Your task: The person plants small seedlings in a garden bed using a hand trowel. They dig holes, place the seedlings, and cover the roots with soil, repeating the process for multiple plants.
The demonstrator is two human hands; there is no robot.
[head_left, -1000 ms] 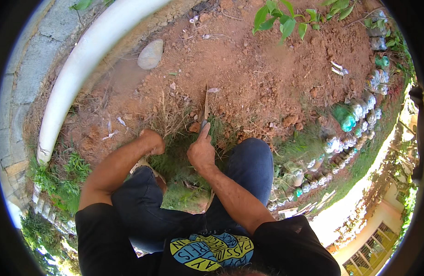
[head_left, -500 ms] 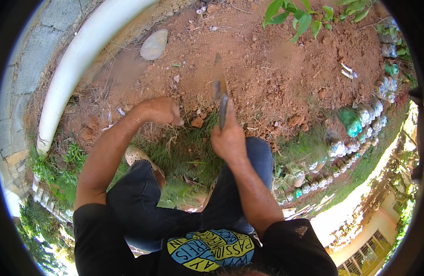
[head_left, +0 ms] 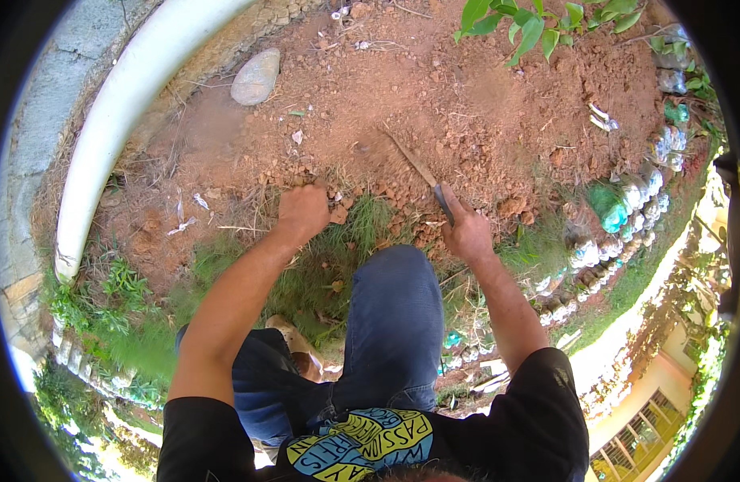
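**Knife gripped in the right hand over red soil**

Taking the grey stone as our landmark, we find the knife to its right and nearer the person, with a long narrow blade slanting up and leftward. The right hand has its fingers wrapped around the dark handle. Straight down from the stone and slightly right, we see the left hand curled into a fist at the edge of the grass. Its fingertips are hidden, so we cannot tell whether it grasps anything. A reddish clod sits just beside it.

Farther below the stone, we look down on a knee in blue jeans, a pale shoe and a black shirt. The shirt carries the one piece of writing we can make out: a print of bold capitals, warped across blue and yellow patches.

Left of the stone curves a thick white pipe. To its right hang green leaves. Well off to the right and lower, we notice rows of plastic packs, clear and green; any labels on them are too small for us to read.
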